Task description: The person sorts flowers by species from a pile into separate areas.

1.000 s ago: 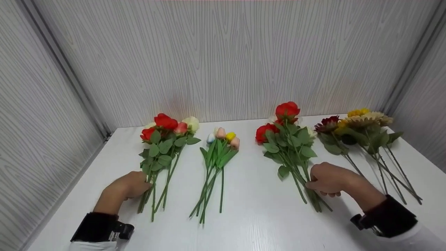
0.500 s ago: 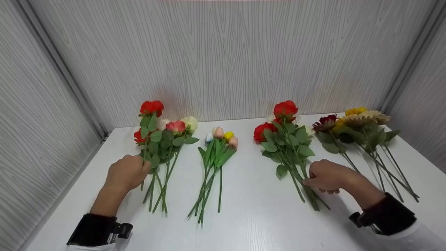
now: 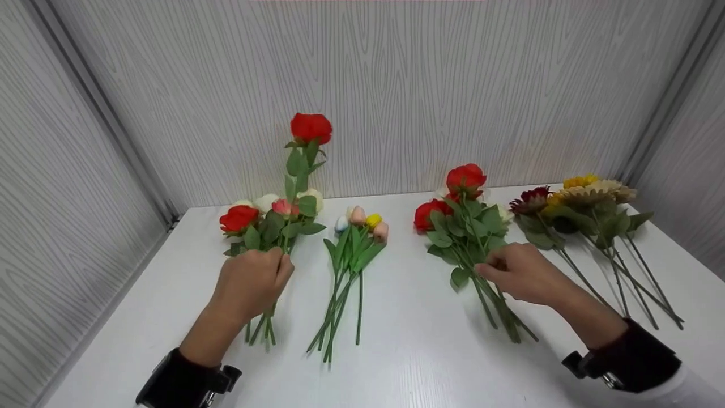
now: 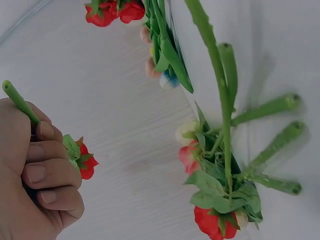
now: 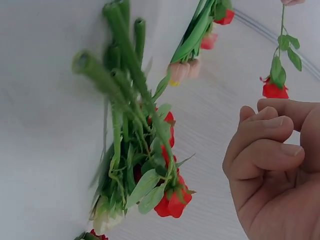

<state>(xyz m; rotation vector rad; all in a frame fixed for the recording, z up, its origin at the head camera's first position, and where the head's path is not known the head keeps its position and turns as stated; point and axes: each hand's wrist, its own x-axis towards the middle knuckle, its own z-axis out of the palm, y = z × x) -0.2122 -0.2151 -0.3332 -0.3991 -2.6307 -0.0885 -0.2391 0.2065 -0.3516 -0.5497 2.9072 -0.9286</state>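
My left hand [image 3: 249, 283] grips a red rose [image 3: 310, 128] by its green stem, its bloom held upright above the left bunch of roses [image 3: 238, 219]. In the left wrist view the fingers [image 4: 55, 172] curl round the stem, whose cut end pokes out over the fist. That bunch, with red, pink and cream blooms, lies on the white table. My right hand [image 3: 524, 275] hovers over the stems of the right rose bunch [image 3: 465, 180]. Seen from the right wrist, its fingers [image 5: 265, 145] are loosely bent with nothing between them.
A small bunch of tulips [image 3: 357, 249] in pink, yellow and pale blue lies between the rose bunches. At far right lie several gerbera-like flowers [image 3: 589, 195] in yellow, cream and dark red. Grey wood-grain panels [image 3: 362, 96] enclose the back and both sides.
My left hand has drawn one red rose out of the left bunch, raising it and carrying it rightward. My right hand has lifted slightly off the stems of the right bunch.
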